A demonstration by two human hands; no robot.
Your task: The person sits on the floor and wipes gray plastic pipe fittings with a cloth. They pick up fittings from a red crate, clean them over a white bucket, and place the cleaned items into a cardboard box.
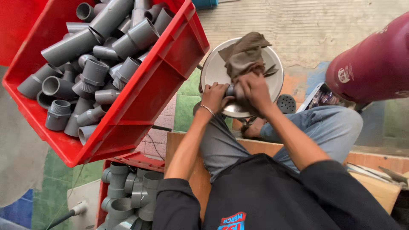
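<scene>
The left hand (215,96) is clenched around one end of a small grey pipe fitting (230,90), which sits between the two hands above the rim of a round metal basin (213,68). The right hand (254,90) grips a brown rag (245,53) and presses it against the fitting's other end; the loose cloth bunches upward over the basin. A thin metal bracelet (207,109) circles the left wrist. To the left, a tilted red plastic crate (166,72) is full of grey pipe fittings (96,72), and a second red crate (136,161) with larger grey fittings lies below it. A dark red gas cylinder (375,64) stands at the right.
</scene>
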